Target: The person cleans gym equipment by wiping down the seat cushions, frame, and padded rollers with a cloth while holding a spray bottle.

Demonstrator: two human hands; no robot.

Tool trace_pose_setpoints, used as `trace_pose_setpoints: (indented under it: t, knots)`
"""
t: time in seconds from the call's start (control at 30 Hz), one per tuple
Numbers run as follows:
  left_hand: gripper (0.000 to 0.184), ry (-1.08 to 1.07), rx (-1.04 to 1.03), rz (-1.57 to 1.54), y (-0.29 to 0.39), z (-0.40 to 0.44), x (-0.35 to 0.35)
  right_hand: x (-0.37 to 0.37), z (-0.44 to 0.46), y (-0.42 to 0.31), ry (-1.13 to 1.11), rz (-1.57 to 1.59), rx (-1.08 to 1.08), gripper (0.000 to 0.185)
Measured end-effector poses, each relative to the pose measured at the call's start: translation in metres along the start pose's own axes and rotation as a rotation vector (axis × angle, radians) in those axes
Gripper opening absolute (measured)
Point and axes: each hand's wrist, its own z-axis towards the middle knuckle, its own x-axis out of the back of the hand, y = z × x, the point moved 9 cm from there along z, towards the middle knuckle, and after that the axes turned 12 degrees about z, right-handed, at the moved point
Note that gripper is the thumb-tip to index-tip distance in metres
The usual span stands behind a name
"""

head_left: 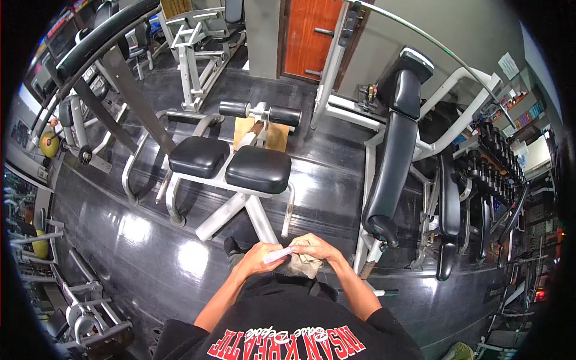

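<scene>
In front of my waist, my left hand is closed around a small pale, whitish-lavender object whose kind I cannot make out. Right beside it, my right hand grips a crumpled beige cloth that hangs below the fingers. The fingers of my right hand meet the tip of the pale object. Just beyond both hands stands a bench machine with two black padded seats and a white metal frame.
Roller pads sit behind the seats. On the right is a tilted black bench, with a dumbbell rack farther off. A curved machine arm rises at upper left. An orange door is at the back. The dark floor shines.
</scene>
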Motion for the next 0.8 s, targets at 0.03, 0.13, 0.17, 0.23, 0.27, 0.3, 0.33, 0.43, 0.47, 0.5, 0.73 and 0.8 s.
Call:
trace_pose_setpoints:
  t: [0.03, 0.13, 0.17, 0.23, 0.27, 0.3, 0.33, 0.43, 0.47, 0.5, 0.73, 0.8]
  knots:
    - [0.013, -0.026, 0.003, 0.035, 0.0, 0.001, -0.001, 0.002, 0.0, 0.0, 0.001, -0.001, 0.0, 0.03]
    - [0.012, -0.021, -0.015, 0.072, 0.005, 0.003, 0.001, 0.001, 0.003, 0.001, -0.037, 0.056, -0.064, 0.03]
    - [0.012, -0.022, -0.016, 0.071, 0.005, 0.004, 0.001, 0.001, 0.002, 0.001, -0.025, 0.052, -0.074, 0.03]
    - [0.012, 0.0, 0.019, 0.007, 0.001, 0.004, 0.004, 0.003, 0.003, 0.002, -0.018, 0.047, -0.085, 0.031]
    - [0.012, 0.004, 0.021, 0.009, -0.001, 0.004, 0.001, 0.01, 0.004, 0.007, 0.012, 0.016, -0.122, 0.031]
    - [0.011, 0.159, 0.013, -0.061, -0.005, 0.005, 0.009, 0.015, 0.005, 0.011, 0.042, -0.016, -0.158, 0.031]
    - [0.011, 0.312, 0.002, -0.132, -0.011, 0.002, 0.015, 0.013, 0.006, 0.011, 0.04, -0.018, -0.157, 0.031]
    - [0.019, 0.111, 0.537, -0.838, -0.067, -0.012, -0.014, 0.02, 0.001, -0.022, 0.169, 0.031, 0.183, 0.032]
    - [0.019, 0.111, 0.536, -0.836, -0.065, -0.01, -0.013, 0.025, -0.004, -0.02, 0.187, 0.126, 0.125, 0.033]
    - [0.018, 0.146, 0.534, -0.818, -0.063, -0.008, -0.009, 0.027, -0.008, -0.017, 0.204, 0.221, 0.065, 0.034]
    - [0.027, 0.233, 0.305, 0.121, -0.035, 0.004, 0.009, 0.045, -0.028, -0.005, 0.399, 0.252, 0.144, 0.035]
    - [0.043, 0.157, 0.406, 0.253, -0.04, 0.0, 0.004, 0.05, -0.036, 0.004, 0.44, 0.298, 0.134, 0.034]
